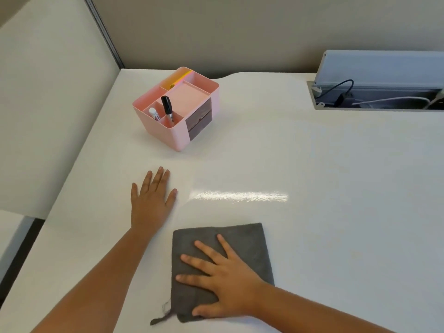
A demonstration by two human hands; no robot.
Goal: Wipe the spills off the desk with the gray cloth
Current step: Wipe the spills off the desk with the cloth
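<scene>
right hand (230, 282) flat on gray cloth (242, 239) (folded).

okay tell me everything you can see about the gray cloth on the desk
The gray cloth is a folded, roughly rectangular piece of soft, fuzzy fabric lying flat on the white desk, near its front edge. A loose thread and small tab trail from its near left corner. The right hand rests on it, palm down with fingers spread; the left hand lies apart on bare desk.
</scene>
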